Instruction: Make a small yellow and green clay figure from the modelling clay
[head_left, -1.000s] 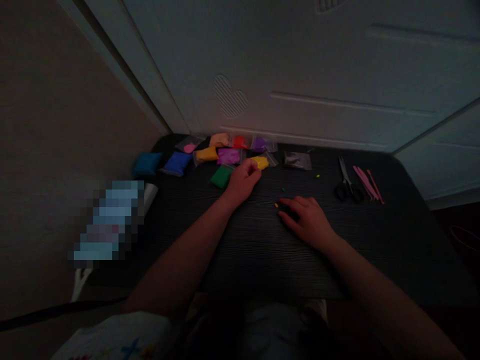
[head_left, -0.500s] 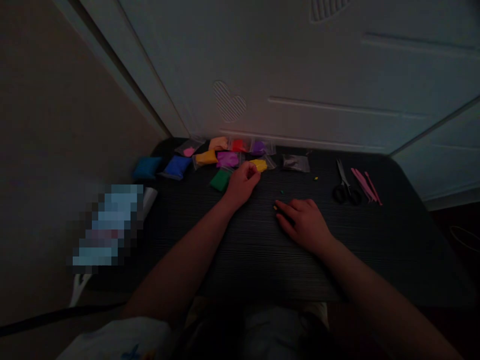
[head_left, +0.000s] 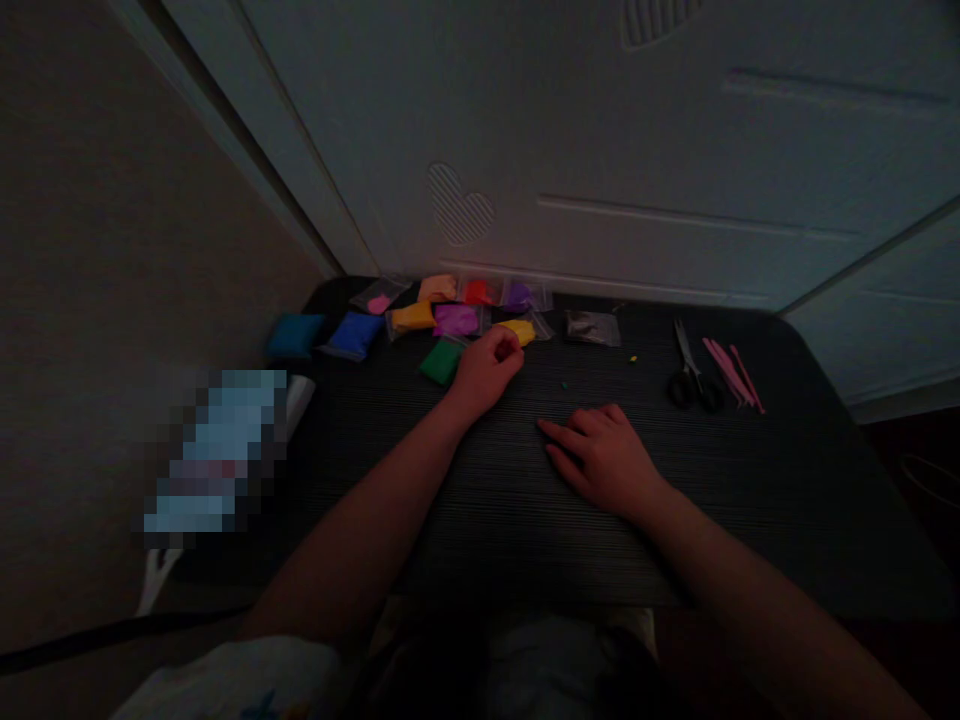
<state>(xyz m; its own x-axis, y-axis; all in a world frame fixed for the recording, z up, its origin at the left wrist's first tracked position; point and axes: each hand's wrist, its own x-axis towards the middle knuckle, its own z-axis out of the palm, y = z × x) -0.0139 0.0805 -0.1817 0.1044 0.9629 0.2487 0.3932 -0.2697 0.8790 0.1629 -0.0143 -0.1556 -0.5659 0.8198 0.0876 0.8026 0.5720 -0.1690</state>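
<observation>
moved since the last frame: right hand [head_left: 598, 458] slid a little toward the wearer and to the left; the orange bit, earlier at its forefinger, now out of sight. left hand [head_left: 486, 368] about where it was.

landmark: green packet [head_left: 441, 362], on the dark desk [head_left: 480, 490]. noted left to right:

- pixelated screen [head_left: 217, 450], well left of the green packet and nearer the wearer.
- teal packet [head_left: 295, 335], left of the green packet, past the blue packet [head_left: 355, 334].
- pink packet [head_left: 378, 302] and orange packet [head_left: 412, 317], beyond it to the left.
- peach packet [head_left: 437, 289], magenta packet [head_left: 456, 320] and red packet [head_left: 478, 292], beyond it.
- left hand, just right of it, overlapping its edge in view; contact unclear. fingers curled, thumb and forefinger brought together; cannot tell whether anything is pinched.
- yellow packet [head_left: 520, 332], right of it, partly behind the left hand; purple packet [head_left: 519, 297] farther back.
- green bit [head_left: 565, 385], right of it, bare on the desk.
- grey packet [head_left: 592, 327], right and a little farther back.
- right hand, right of it and nearer the wearer, palm down, fingers loosely spread, forefinger reaching out low over the desk.
- yellow bit [head_left: 633, 358], well right of it.
- scissors [head_left: 691, 372], farther right, blades slightly parted, pointing away from the wearer.
- pink tools [head_left: 729, 370], right of all the rest.
</observation>
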